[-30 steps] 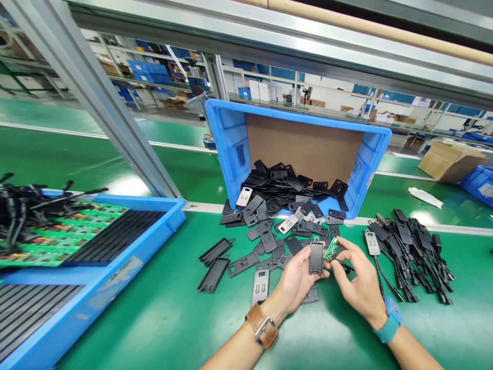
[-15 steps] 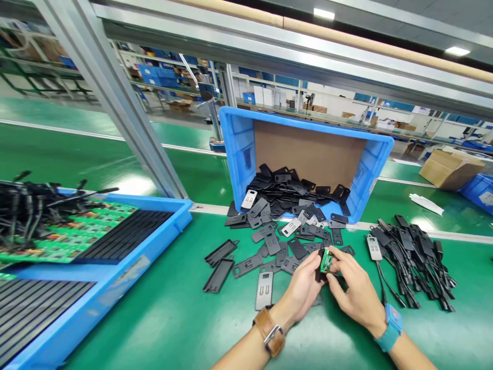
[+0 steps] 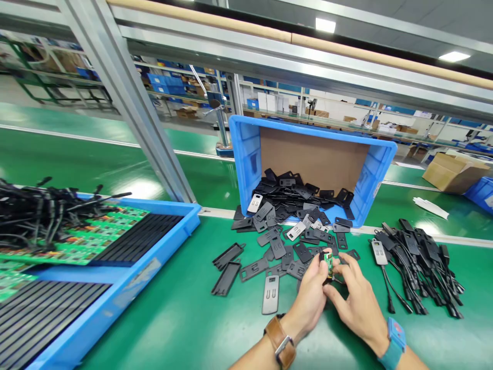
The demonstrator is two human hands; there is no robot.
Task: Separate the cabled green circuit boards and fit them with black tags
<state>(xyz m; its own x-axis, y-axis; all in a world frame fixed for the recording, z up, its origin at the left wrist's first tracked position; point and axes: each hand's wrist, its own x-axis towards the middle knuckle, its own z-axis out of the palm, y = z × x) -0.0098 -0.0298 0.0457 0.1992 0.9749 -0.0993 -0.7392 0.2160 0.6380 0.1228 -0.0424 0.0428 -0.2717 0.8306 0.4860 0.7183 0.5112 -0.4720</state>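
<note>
My left hand (image 3: 311, 290) is closed around a small black plastic case with a green circuit board (image 3: 328, 261) showing in it. The fingers of my right hand (image 3: 356, 293) pinch at the board's right edge, where a bit of dark cable shows; the exact contact is hidden. Left of my hands, a grey cover (image 3: 270, 294) with two slots lies flat on the green bench. Two black open case halves (image 3: 226, 277) rest farther left. Beyond my fingers, many loose black covers (image 3: 275, 241) spill out of a blue bin (image 3: 314, 131) tipped on its side.
At the left stands a blue tray (image 3: 154, 254) with green board panels (image 3: 73, 241), black cables and rows of black cases. To the right lies a pile of cabled black units (image 3: 419, 262). A white glove (image 3: 430, 207) is behind it. A metal post (image 3: 131, 103) rises beyond the tray.
The view has shifted slightly, so the scene sits lower and more to the right. The board in my hands has turned more upright, and my right fingers have moved along its edge.
</note>
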